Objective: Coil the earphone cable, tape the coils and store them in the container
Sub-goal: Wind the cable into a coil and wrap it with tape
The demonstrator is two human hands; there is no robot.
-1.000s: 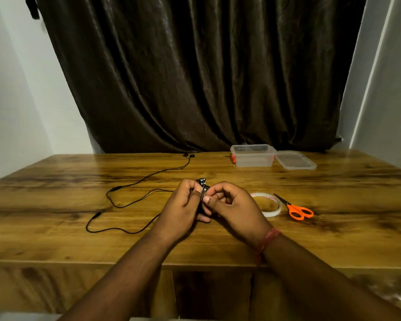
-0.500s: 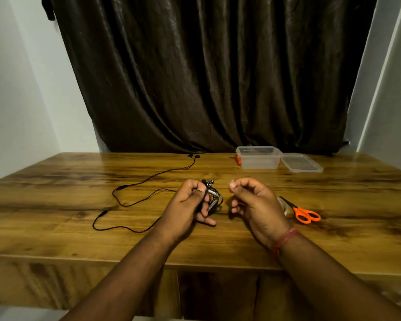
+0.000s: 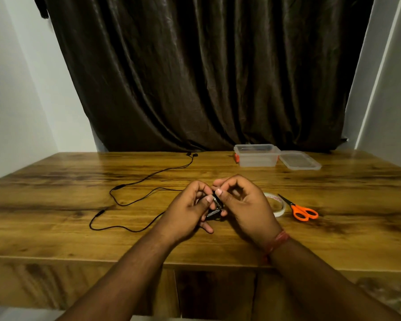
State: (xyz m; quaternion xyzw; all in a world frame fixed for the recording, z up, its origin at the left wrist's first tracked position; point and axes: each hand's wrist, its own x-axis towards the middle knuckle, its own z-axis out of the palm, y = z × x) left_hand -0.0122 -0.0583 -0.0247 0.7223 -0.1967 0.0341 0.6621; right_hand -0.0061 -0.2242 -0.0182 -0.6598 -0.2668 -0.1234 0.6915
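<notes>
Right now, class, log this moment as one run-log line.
step: coiling | left hand: holds coil | right hand: pinches coil | cable: mostly loose on table | tape, scissors, container: untouched

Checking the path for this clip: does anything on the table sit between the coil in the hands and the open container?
Nothing visible does. The coil is held by the left hand and right hand; bare table leads to the open container.
</notes>
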